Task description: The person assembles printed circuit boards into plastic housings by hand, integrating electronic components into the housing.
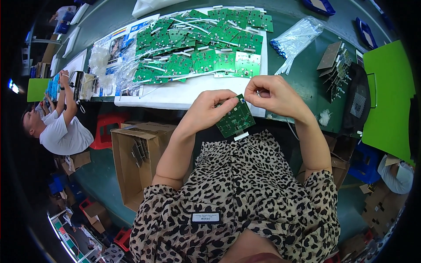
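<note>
Your left hand grips the green board by its upper left edge, fingers curled over the top, thumb below. The board sits tilted in front of your chest, just off the near edge of the white sheet, with a small white connector at its lower end. Your right hand is closed in a pinch at the board's upper right corner — a small part is held between the fingertips, too small to identify.

Reference all positions to the board in hand:

- Beyond it, on the white sheet, lies the pile of matching green boards, overlapping, with white ribbon cables laid among them.
- Beyond it and to the right, a clear bag of white parts with blue ends rests on the green table.
- To the right stands a rack of brown boards set on edge.
- Further right is a bright green panel.
- Below it and to the left, an open carton stands on the floor — a few grey parts lie inside.
- Far left, another person in a white shirt works at the same table.
</note>
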`<move>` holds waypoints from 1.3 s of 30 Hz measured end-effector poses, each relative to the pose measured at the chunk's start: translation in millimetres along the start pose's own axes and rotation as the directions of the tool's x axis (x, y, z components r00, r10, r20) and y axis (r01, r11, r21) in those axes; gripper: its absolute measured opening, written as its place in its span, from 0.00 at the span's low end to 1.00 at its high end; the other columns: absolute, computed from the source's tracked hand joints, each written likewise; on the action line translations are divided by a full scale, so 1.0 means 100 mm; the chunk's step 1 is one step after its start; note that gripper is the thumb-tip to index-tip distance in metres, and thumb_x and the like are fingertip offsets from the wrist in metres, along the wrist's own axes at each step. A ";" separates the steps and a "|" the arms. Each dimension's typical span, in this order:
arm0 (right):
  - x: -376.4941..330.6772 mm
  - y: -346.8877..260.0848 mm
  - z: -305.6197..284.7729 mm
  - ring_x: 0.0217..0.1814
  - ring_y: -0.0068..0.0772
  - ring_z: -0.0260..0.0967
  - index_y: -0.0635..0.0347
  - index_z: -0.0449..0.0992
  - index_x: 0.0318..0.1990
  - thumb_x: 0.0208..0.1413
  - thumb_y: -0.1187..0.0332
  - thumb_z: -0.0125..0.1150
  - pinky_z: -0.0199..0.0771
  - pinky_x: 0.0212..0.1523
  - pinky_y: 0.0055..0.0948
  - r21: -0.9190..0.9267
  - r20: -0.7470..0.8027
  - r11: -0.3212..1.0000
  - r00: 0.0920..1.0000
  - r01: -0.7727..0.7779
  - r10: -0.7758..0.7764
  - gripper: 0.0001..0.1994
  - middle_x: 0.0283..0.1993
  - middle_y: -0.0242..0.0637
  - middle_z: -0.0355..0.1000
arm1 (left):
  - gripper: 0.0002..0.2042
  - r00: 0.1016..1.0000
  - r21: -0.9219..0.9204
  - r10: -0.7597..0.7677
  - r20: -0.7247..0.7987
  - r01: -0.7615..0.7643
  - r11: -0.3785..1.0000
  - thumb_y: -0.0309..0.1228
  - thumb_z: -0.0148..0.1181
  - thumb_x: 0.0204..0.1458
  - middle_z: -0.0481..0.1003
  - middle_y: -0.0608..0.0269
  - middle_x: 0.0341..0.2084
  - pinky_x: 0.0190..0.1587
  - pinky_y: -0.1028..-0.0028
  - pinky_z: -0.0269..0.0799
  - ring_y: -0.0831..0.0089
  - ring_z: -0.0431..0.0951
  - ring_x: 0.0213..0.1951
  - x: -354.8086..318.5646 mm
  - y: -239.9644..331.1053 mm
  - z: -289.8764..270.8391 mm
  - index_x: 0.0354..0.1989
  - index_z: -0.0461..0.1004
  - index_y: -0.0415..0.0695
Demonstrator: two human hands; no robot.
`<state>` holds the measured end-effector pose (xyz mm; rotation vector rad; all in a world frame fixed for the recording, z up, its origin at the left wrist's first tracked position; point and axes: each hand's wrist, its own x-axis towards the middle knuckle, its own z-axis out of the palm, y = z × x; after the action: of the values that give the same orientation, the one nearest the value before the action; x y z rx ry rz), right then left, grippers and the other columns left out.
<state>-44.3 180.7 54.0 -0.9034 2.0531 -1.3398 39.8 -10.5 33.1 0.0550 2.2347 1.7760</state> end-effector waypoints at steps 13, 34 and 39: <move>0.04 0.13 0.04 0.20 0.10 0.56 0.64 0.74 0.25 0.44 0.70 0.64 0.54 0.19 0.15 0.119 0.069 0.993 0.998 -0.020 0.012 0.07 0.19 0.25 0.67 | 0.11 0.999 -0.106 -0.044 0.010 0.045 0.993 0.31 0.51 0.51 0.65 0.72 0.14 0.22 0.82 0.56 0.86 0.60 0.20 0.03 -0.11 0.03 0.29 0.72 0.34; 0.08 0.41 0.15 0.28 0.18 0.62 0.63 0.71 0.30 0.51 0.68 0.56 0.62 0.29 0.18 0.368 0.350 0.917 0.937 -0.155 0.019 0.07 0.27 0.28 0.68 | 0.09 0.938 -0.369 -0.181 0.295 0.286 0.884 0.30 0.54 0.51 0.73 0.70 0.25 0.31 0.85 0.64 0.86 0.70 0.28 0.03 -0.19 -0.13 0.33 0.73 0.36; 0.10 0.47 0.12 0.32 0.19 0.65 0.63 0.71 0.39 0.54 0.68 0.53 0.66 0.35 0.19 0.456 0.276 0.876 0.961 -0.158 0.029 0.09 0.33 0.31 0.70 | 0.08 0.952 -0.483 -0.198 0.234 0.290 0.826 0.30 0.53 0.51 0.73 0.69 0.26 0.31 0.84 0.64 0.84 0.70 0.30 0.00 -0.27 -0.33 0.31 0.74 0.37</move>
<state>-54.1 179.4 5.8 -0.7013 1.4522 -1.4887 35.9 -48.0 14.1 -0.1748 1.5056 2.0616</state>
